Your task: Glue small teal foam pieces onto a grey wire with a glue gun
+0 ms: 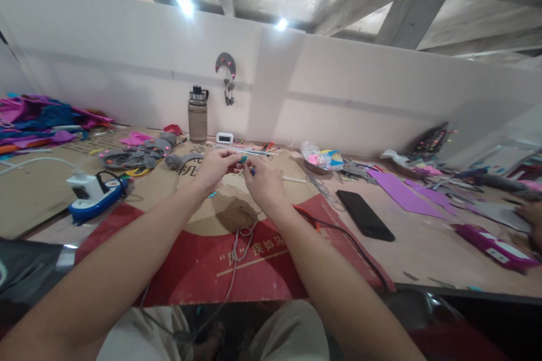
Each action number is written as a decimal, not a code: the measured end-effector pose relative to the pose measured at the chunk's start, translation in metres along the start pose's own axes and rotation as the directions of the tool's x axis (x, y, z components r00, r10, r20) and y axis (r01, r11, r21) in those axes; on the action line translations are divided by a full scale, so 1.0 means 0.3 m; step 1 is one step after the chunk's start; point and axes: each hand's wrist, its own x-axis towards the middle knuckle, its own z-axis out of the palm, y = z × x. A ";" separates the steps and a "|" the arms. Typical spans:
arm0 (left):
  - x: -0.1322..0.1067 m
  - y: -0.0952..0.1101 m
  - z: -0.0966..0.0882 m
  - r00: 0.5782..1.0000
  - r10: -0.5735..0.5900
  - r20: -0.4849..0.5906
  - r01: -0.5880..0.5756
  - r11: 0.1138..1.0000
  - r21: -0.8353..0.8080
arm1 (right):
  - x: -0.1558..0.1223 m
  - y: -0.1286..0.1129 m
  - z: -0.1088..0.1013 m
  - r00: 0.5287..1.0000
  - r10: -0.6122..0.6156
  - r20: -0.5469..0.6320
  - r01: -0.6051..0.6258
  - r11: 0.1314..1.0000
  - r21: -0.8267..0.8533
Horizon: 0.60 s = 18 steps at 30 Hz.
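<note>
Both hands meet above the cardboard sheet at the middle of the table. My left hand pinches a small teal piece, too small to make out exactly. Close beside it, the fingers of my right hand are pressed together at the piece's right side; a small dark blue bit shows at their tips, and what it is I cannot tell. A thin grey cord lies looped on the red part of the cardboard below my hands and hangs over the table's front edge.
A bottle and a small clock stand behind. Left are a blue power strip and grey felt pieces. Right lie a black phone, purple sheets and a magenta box, near another person's hand.
</note>
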 end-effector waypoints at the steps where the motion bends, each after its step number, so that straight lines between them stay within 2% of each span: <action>1: 0.000 -0.002 0.000 1.000 0.001 -0.003 -0.001 1.000 0.005 | 0.000 0.001 0.002 1.000 -0.002 -0.001 0.002 1.000 0.003; 7: 0.003 -0.006 0.000 0.999 0.014 -0.050 -0.012 0.998 0.054 | 0.002 0.004 0.013 1.000 -0.019 -0.013 0.019 0.999 0.037; 13: 0.008 0.003 -0.006 0.994 -0.002 -0.110 0.005 1.000 0.028 | -0.004 -0.004 0.014 1.000 0.024 -0.005 -0.024 0.997 0.080; 16: 0.007 0.010 -0.007 0.994 -0.022 -0.108 0.022 1.000 -0.001 | -0.010 -0.011 0.012 0.999 0.033 -0.014 -0.031 0.993 0.117; 18: 0.004 0.013 -0.006 0.995 -0.035 -0.097 0.033 0.999 -0.019 | -0.013 -0.011 0.012 1.000 -0.005 -0.028 0.008 0.993 0.121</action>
